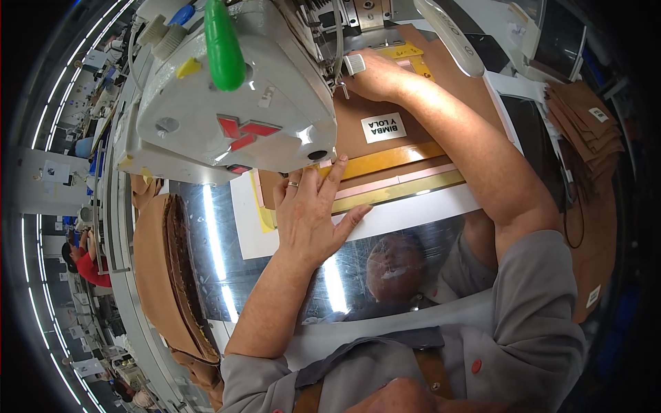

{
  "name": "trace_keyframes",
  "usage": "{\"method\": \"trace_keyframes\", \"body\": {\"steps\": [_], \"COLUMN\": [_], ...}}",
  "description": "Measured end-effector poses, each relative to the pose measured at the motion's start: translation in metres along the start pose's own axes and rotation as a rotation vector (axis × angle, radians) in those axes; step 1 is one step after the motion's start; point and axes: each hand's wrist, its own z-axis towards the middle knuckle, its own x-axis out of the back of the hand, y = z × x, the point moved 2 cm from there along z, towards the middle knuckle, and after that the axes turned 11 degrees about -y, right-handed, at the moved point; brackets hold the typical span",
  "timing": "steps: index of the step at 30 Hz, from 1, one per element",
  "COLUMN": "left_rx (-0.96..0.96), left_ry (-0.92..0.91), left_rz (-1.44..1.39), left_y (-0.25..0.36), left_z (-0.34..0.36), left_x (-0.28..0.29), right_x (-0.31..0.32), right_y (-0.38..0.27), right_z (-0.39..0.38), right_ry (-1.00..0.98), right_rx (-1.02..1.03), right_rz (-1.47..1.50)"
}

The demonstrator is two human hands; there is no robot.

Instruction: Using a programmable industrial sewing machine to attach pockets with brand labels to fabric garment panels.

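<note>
Brown panel (351, 127) is lying flat beside the white sewing-machine head (275, 82), the left hand (306, 217) resting with spread, ungripping fingers at the yellow strip (392, 160), the right hand (370, 76) lying farther up, its grasp impossible to tell; light, even pressure would probably be serving best.

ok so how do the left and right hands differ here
The left hand lies with its fingers partly spread; the right hand has its fingertips hidden behind machine parts. The left hand is nearer the person's body, the right hand farther off. A ring shows on the left hand, none on what's visible of the right hand. Both are ungloved.
</note>
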Motion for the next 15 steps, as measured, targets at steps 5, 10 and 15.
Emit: {"method": "trace_keyframes", "body": {"steps": [5,10,15], "left_rx": [0.006,0.059,0.042], "left_ry": [0.004,-0.045,-0.064], "left_rz": [0.081,0.013,-0.027], "left_y": [-0.005,-0.006,-0.007], "left_z": [-0.001,0.0,0.002], "left_x": [0.001,0.002,0.002], "right_x": [0.004,-0.004,-0.015], "right_y": [-0.02,-0.019,-0.024], "right_z": [-0.006,-0.009,-0.012], "right_ry": [-0.068,-0.005,0.138], "right_rx": [-0.125,-0.049,0.057], "right_rz": [-0.038,-0.103,-0.23]}}
